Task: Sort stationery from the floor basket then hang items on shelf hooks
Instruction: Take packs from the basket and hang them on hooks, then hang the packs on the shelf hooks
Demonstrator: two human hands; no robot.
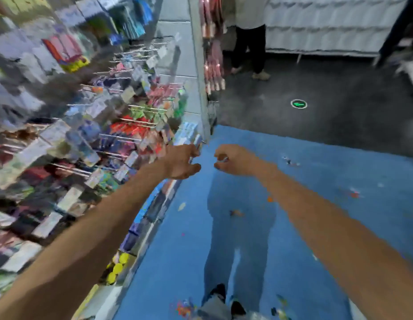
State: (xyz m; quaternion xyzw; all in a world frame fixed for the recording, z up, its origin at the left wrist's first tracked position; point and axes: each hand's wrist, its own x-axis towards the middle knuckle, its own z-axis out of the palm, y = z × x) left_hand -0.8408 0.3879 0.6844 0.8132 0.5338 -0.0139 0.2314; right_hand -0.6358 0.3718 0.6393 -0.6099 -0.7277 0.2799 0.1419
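Observation:
The whole view is blurred by motion. My left hand [182, 161] reaches to the near end of the hook shelf [122, 135], where its fingertips pinch the edge of a small blue-and-white packet [197, 142]; the thumb sticks out below. My right hand [233, 160] hovers just to the right over the blue floor, fingers curled round a small pale item [223, 159]. A narrow gap separates the two hands. Metal hooks [141, 121] with coloured stationery packs fill the shelf on the left. A grey shape with coloured pieces [224, 312] shows at the bottom edge, too cut off to identify.
Blue floor [316, 204] with scattered scraps lies ahead and right, then dark floor with a green arrow mark [298, 104]. Another person's legs [249, 49] stand by the shelf's far end. A white shelf unit [327, 26] runs along the back. My feet [220, 294] are below.

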